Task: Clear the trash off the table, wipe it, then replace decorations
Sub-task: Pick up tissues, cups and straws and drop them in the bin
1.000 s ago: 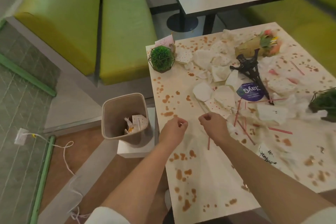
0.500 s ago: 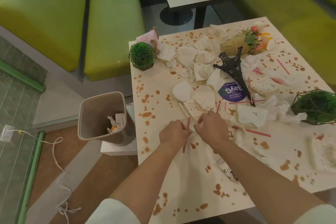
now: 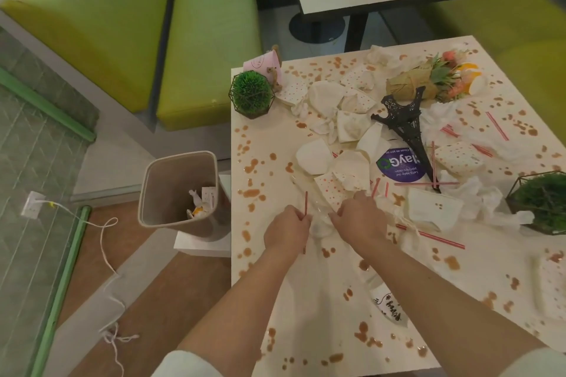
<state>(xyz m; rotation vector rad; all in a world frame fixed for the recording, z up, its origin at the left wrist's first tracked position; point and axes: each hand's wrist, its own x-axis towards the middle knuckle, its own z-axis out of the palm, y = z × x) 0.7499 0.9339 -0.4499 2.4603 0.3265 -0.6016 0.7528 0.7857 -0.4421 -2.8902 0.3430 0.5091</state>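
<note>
The left hand (image 3: 286, 231) pinches a thin red straw (image 3: 305, 208) over the cream table with brown spots (image 3: 321, 315). The right hand (image 3: 360, 222) curls beside it. A tan plastic bin (image 3: 171, 193) stands at nine o'clock.

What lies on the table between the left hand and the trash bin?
In the head view, only bare tabletop with brown spill spots lies between the left hand and the table's left edge; the trash bin stands just beyond it.
</note>
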